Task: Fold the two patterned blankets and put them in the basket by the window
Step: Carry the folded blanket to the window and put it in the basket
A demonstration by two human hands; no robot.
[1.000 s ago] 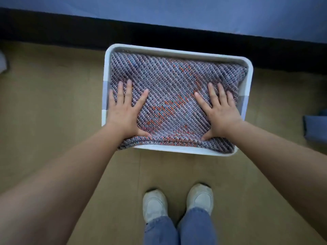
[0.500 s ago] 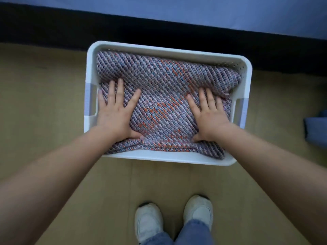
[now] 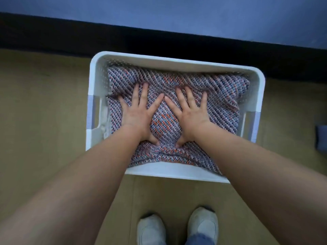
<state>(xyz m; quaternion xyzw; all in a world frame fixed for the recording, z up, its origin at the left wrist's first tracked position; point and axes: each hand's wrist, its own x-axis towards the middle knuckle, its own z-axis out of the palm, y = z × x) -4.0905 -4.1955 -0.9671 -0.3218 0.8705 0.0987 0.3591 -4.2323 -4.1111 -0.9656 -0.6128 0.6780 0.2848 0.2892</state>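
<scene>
Head view: both hands flat on the blanket, down in the basket.
Left hand (image 3: 139, 117) and right hand (image 3: 191, 115) lie side by side, fingers spread wide and straight, palms pressing the folded blanket (image 3: 217, 96) and gripping nothing. The blanket sits inside the white basket (image 3: 177, 61), under both palms, its long side running left to right past each hand. It looks soft, thick and springy, and light, I'd say. Best lifted two-handed by the folded edge nearest the wrists.
</scene>
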